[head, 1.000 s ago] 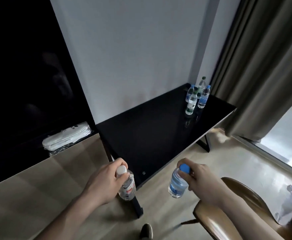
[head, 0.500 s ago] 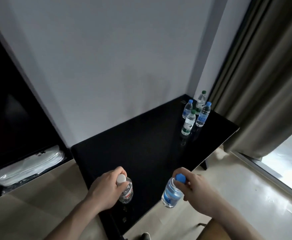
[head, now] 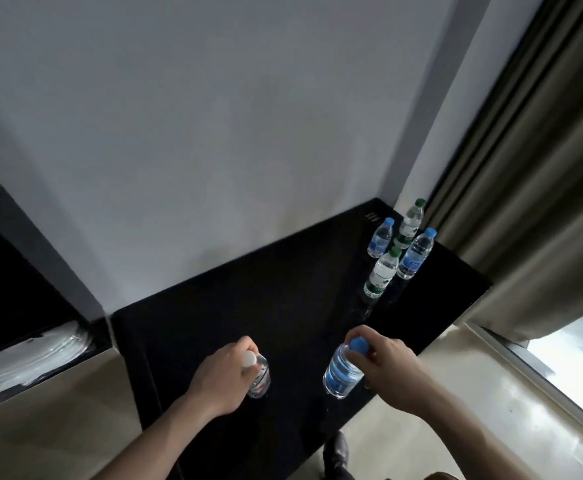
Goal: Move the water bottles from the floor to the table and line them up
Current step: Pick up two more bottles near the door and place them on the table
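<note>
My left hand (head: 221, 379) grips a clear water bottle with a white cap (head: 259, 377) by its neck, above the near part of the black table (head: 248, 306). My right hand (head: 387, 368) grips a blue-labelled bottle with a blue cap (head: 340, 375) by its top, over the table's near right edge. At the table's far right corner stand several upright bottles: a green-capped one (head: 382, 273) nearest, a blue-capped one (head: 416, 254) right of it, a smaller blue-capped one (head: 381, 238) and a green-capped one (head: 410, 221) behind.
A grey wall rises behind the table. A brown curtain (head: 525, 202) hangs at the right beside a bright window (head: 570, 362). A dark cabinet with a white bundle (head: 23, 362) stands at the left. My shoe (head: 337, 452) shows on the pale floor below the table edge.
The view has swung right and closer to the table. Both hands with their bottles have come from over the floor to over the table's near end.
</note>
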A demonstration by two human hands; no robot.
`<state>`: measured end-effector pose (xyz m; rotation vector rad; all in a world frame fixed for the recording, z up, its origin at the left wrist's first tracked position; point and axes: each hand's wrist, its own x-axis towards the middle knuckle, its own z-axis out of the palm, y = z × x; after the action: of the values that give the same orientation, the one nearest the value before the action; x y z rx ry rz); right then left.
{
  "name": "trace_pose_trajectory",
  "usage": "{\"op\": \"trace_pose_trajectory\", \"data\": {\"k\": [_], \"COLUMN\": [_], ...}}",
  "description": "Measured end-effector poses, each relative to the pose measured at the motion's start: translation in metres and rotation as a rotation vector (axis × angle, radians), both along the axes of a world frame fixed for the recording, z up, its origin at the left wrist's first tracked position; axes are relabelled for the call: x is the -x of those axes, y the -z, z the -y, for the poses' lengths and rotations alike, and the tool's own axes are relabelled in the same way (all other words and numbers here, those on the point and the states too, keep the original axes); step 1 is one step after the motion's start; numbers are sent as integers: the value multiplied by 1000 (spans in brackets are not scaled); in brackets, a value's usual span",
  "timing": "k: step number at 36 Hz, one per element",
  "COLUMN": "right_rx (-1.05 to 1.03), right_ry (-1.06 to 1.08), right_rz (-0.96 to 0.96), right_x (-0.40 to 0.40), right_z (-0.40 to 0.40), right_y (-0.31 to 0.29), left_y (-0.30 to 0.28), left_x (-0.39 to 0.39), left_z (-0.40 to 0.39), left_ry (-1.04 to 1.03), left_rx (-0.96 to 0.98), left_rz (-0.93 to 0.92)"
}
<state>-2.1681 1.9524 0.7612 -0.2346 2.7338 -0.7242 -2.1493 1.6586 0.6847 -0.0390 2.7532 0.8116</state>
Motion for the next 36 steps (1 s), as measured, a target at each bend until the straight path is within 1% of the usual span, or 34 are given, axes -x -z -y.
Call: {"op": "trace_pose_trajectory", "data": {"k": [5,11,17,23,28,36], "right_rx": [-34,1,18,27,12,-2], "right_ry": [-81,-191,-332,-436,-521,-586], "right_rz": [28,93,166,216,252,289], "right_x": [43,92,152,209,247,285], "right_z": [3,3,-7,-22,-34,-44], "right_y": [13,27,39,52,61,68], "left_y": [14,32,39,40,43,39], "left_x": [16,35,70,105,133,162], "left_z": [-1,-15,-49,-89,-119,-150], "left_ry": [-42,-134,-297,-402,-553,-629], "left_rx": [-4,-22,-80,-90,-136,-94], "left_rz": [19,30,4,0,-1,8]}}
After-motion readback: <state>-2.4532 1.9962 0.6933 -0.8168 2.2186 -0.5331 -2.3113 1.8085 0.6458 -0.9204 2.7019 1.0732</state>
